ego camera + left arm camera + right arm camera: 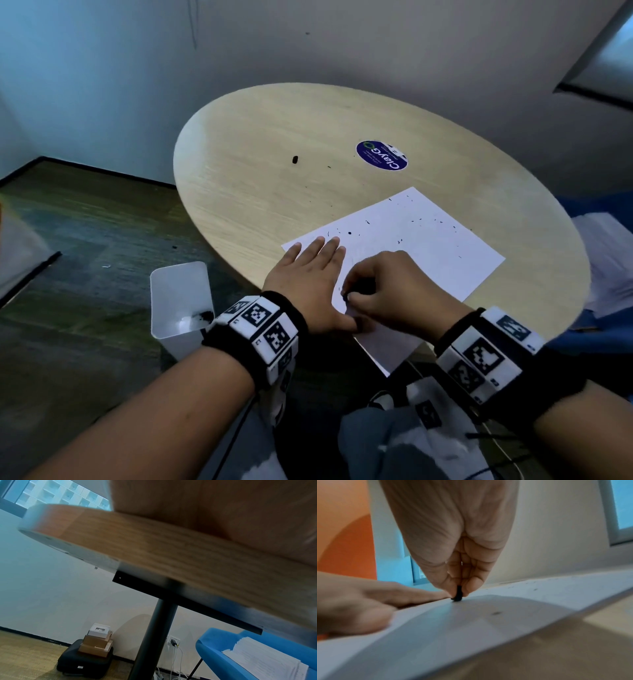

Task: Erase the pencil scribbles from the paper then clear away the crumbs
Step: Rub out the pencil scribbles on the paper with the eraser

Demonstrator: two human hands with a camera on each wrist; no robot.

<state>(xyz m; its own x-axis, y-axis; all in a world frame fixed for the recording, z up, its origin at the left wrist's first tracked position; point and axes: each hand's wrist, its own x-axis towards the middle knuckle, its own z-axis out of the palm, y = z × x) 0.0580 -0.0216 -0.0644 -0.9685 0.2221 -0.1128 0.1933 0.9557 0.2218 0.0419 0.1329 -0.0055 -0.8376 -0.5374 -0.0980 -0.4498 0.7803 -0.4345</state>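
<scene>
My left grip (pixel 308 274) is lying spread, pinning the paper (pixel 428 240) at the worktop's (pixel 274 137) near edge. My right grip (pixel 380 284) is pinching the black eraser (pixel 458 594), rubbing. Crumbs (pixel 435 219) are dotting the sheet, none cleared yet.

Left hand (pixel 308 277) flat on the near-left part of the paper (pixel 428 240), fingers straight. Right hand (pixel 383 287) beside it, fingers curled, pinching a small black eraser (pixel 346 297) against the sheet. Dark crumbs (pixel 435 221) scattered over the far half of the paper. Round wooden table (pixel 274 137) carries a blue sticker (pixel 382 155) and a black bit (pixel 295 159). White bin (pixel 180 301) on the floor, left of the table.
</scene>
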